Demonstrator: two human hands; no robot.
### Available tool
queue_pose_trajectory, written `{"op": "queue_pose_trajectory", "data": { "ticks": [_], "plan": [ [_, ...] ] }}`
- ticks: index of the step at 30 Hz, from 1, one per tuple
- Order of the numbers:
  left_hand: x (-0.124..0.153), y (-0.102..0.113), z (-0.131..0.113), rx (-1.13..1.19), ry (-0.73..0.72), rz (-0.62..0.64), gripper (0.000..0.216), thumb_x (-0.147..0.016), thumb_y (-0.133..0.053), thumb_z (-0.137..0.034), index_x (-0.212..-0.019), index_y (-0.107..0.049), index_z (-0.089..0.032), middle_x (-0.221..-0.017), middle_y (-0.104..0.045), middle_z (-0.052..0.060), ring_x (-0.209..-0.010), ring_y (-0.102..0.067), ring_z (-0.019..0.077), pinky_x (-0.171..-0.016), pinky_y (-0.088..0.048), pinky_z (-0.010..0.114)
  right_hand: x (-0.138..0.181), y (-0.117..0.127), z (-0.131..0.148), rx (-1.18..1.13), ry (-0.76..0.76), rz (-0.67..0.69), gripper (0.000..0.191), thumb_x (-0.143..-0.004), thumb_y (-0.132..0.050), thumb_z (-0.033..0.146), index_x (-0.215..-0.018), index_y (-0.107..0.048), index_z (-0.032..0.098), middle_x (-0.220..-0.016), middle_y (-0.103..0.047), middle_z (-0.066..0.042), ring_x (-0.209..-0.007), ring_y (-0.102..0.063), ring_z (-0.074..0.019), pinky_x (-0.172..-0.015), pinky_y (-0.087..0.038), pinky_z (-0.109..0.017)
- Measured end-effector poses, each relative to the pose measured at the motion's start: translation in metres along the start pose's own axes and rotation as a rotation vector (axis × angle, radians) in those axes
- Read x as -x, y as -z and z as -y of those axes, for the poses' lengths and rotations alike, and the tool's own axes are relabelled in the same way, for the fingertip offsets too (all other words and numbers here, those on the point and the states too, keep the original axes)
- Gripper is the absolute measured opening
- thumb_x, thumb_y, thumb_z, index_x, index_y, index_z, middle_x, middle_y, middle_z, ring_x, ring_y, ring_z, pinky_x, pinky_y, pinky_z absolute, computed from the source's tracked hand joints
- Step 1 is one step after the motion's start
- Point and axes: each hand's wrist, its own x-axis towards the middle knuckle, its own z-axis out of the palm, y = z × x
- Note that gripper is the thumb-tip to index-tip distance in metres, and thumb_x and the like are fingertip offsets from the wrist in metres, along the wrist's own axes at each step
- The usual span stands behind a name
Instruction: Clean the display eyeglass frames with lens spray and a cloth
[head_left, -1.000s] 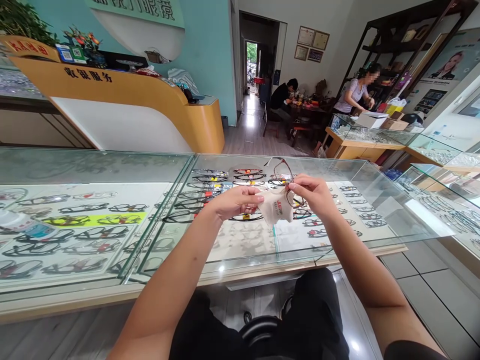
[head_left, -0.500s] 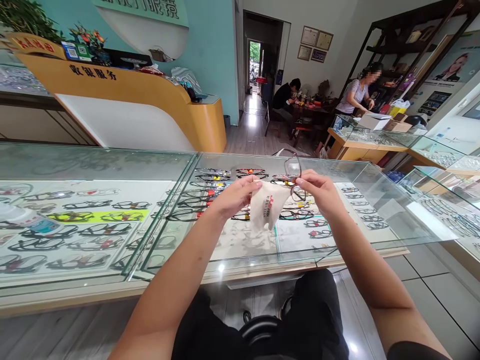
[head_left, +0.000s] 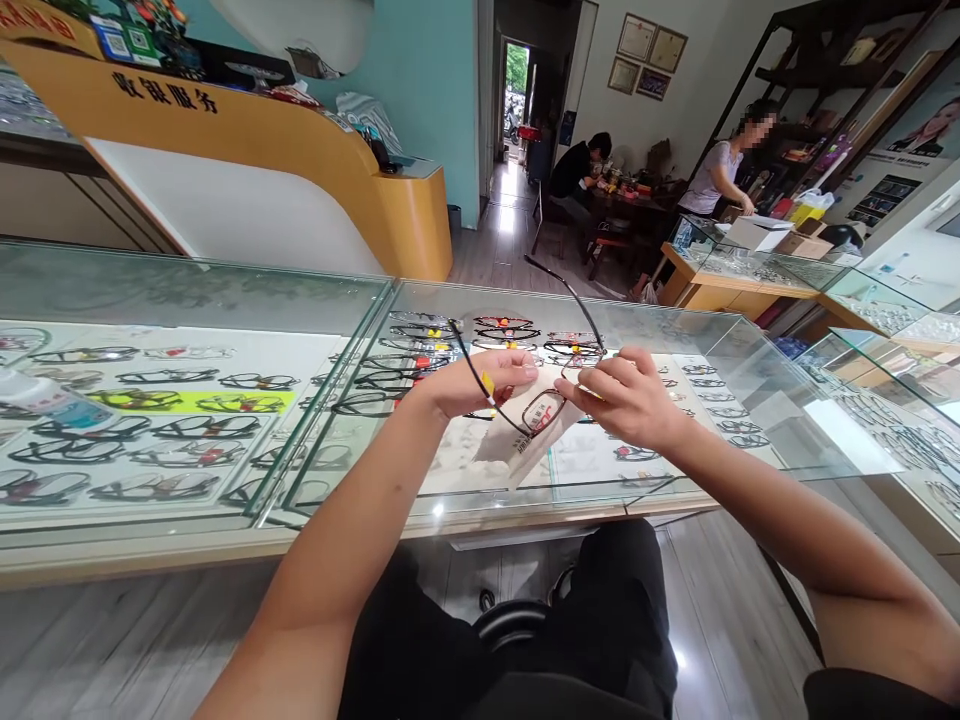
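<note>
A thin dark-framed pair of glasses [head_left: 541, 408] is held over the glass display counter [head_left: 675, 470], its two temples spread and pointing away from me. My left hand [head_left: 480, 382] pinches the left temple near a small yellow tag. My right hand [head_left: 626, 398] grips the frame's right side. A white cleaning cloth [head_left: 517, 450] with red print hangs below the lenses, between both hands.
Under the counter glass lie several rows of spectacle frames [head_left: 187, 420]. An orange and white service desk [head_left: 247, 170] stands behind. Two people [head_left: 720, 175] work at a far table and counter on the right. A white bottle [head_left: 45, 395] rests at far left.
The glasses were turned over: the lenses went from above my hands down between them, and the temples now stick up and outward. The cloth dropped lower, under the lenses. The view tilted downward.
</note>
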Motion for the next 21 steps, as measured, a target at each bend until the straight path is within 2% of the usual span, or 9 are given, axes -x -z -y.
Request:
{"op": "queue_pose_trajectory", "data": {
  "ticks": [4,8,10,14,17,19,21],
  "plan": [
    [0.001,-0.001,-0.002,0.067,0.008,0.031,0.051,-0.08,-0.098,-0.056,-0.092,-0.063,-0.02,-0.072,-0.042,-0.005,-0.059,-0.036,0.0082,-0.052,-0.027,0.021,-0.003,0.0,-0.003,0.056,0.047,0.003,0.017,-0.107,-0.072,0.018,-0.12,-0.078,0.027,-0.09,-0.068,0.001,-0.087,-0.049,-0.019,-0.093,-0.037,-0.04],
    [0.001,-0.004,-0.004,0.067,0.008,0.038,0.063,-0.084,-0.085,-0.078,-0.094,-0.075,-0.017,-0.081,-0.058,0.003,-0.064,-0.046,0.0111,-0.052,-0.032,0.024,0.0,-0.004,-0.006,0.072,0.043,0.025,0.02,-0.108,-0.068,0.014,-0.12,-0.079,0.026,-0.088,-0.066,0.001,-0.086,-0.047,-0.0192,-0.093,-0.035,-0.04],
    [0.0,-0.005,-0.003,0.014,0.02,0.021,0.067,-0.086,-0.08,-0.081,-0.099,-0.081,-0.015,-0.081,-0.061,0.004,-0.064,-0.046,0.0121,-0.052,-0.03,0.025,0.004,-0.007,-0.008,0.044,0.03,0.036,0.025,-0.108,-0.065,0.012,-0.123,-0.078,0.027,-0.089,-0.067,0.0,-0.086,-0.048,-0.0196,-0.092,-0.035,-0.04],
    [-0.006,-0.007,0.005,-0.067,-0.047,-0.002,0.056,-0.079,-0.095,-0.067,-0.097,-0.079,-0.016,-0.078,-0.058,0.002,-0.065,-0.043,0.0111,-0.055,-0.025,0.026,0.011,-0.012,-0.013,-0.149,-0.118,0.131,0.032,-0.112,-0.058,0.016,-0.129,-0.077,0.035,-0.089,-0.069,0.001,-0.085,-0.054,-0.0194,-0.089,-0.035,-0.041],
    [-0.011,-0.011,0.012,0.02,-0.093,-0.028,0.054,-0.07,-0.104,-0.052,-0.094,-0.07,-0.019,-0.077,-0.056,-0.002,-0.067,-0.045,0.0105,-0.058,-0.024,0.025,0.011,-0.015,-0.013,-0.287,-0.271,0.254,0.032,-0.115,-0.053,0.023,-0.124,-0.08,0.038,-0.085,-0.068,0.0,-0.083,-0.056,-0.0193,-0.089,-0.038,-0.043],
    [-0.013,-0.014,0.013,0.098,-0.056,-0.024,0.057,-0.066,-0.107,-0.046,-0.096,-0.066,-0.02,-0.073,-0.053,-0.005,-0.064,-0.045,0.0098,-0.059,-0.025,0.025,0.01,-0.018,-0.012,-0.341,-0.335,0.299,0.033,-0.115,-0.051,0.025,-0.122,-0.081,0.038,-0.083,-0.068,-0.001,-0.082,-0.057,-0.0195,-0.091,-0.041,-0.044],
    [-0.012,-0.016,0.011,0.112,-0.01,0.019,0.056,-0.067,-0.106,-0.048,-0.095,-0.068,-0.018,-0.072,-0.056,-0.004,-0.064,-0.047,0.0105,-0.06,-0.029,0.025,0.008,-0.02,-0.01,-0.375,-0.371,0.303,0.033,-0.114,-0.052,0.026,-0.124,-0.081,0.038,-0.083,-0.067,-0.002,-0.082,-0.058,-0.0198,-0.092,-0.042,-0.045]
  ]
}}
